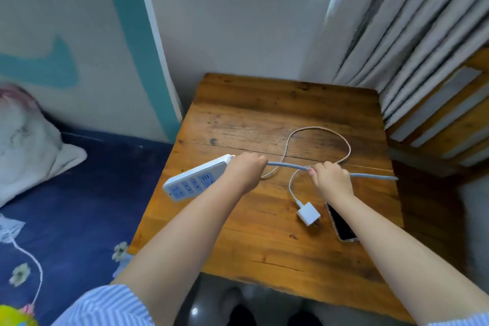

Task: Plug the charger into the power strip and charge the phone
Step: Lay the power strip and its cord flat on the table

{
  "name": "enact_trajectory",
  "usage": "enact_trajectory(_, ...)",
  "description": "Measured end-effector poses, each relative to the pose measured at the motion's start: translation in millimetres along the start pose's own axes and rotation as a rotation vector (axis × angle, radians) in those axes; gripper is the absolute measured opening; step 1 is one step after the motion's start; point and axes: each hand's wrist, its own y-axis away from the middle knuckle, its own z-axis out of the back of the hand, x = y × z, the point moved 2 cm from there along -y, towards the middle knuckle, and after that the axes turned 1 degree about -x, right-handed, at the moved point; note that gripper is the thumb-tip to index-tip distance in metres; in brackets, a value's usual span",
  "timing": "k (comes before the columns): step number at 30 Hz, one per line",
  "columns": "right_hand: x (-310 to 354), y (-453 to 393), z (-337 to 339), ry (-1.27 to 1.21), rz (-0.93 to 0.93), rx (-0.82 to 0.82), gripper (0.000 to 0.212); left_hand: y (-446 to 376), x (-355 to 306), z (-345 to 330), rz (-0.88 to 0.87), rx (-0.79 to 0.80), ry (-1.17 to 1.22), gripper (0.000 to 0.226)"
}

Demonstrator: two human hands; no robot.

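Observation:
A white power strip (193, 178) with blue sockets hangs over the left edge of the wooden table (264, 241). My left hand (244, 171) grips its cord end. My right hand (330, 178) is closed on the strip's grey cord (287, 165), which runs off the table's right side. A white charger block (309, 216) lies on the table below my right hand, its prongs pointing down-right. Its pale cable (317, 131) loops across the tabletop. The phone (341, 223) lies screen up beside the charger, partly hidden under my right forearm.
A bed with a dark blue floral sheet (87, 206) and a white pillow (23, 145) lies left of the table. Grey curtains (412, 34) hang at the back right, with a wooden slatted frame (455, 119) beside them. A white and teal board (87, 55) leans on the wall.

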Motion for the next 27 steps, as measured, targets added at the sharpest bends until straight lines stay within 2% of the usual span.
enact_trajectory(4,4.4,-17.0,-0.5,0.041,-0.078,-0.058,0.041,-30.3,18.8,-0.7,-0.056,-0.050,0.000,0.028)
enact_trajectory(8,8.9,-39.9,-6.5,0.063,-0.112,-0.028,0.042,-58.8,33.0,-8.5,-0.067,-0.043,-0.010,0.029)
enact_trajectory(17,1.1,-109.6,-30.7,0.082,-0.105,-0.038,0.042,-127.7,53.2,-36.6,-0.015,-0.041,0.044,0.030)
enact_trajectory(27,-9.9,-155.1,-66.8,-0.009,-0.185,-0.063,0.038,-186.1,63.6,-75.5,0.006,-0.001,0.023,0.029)
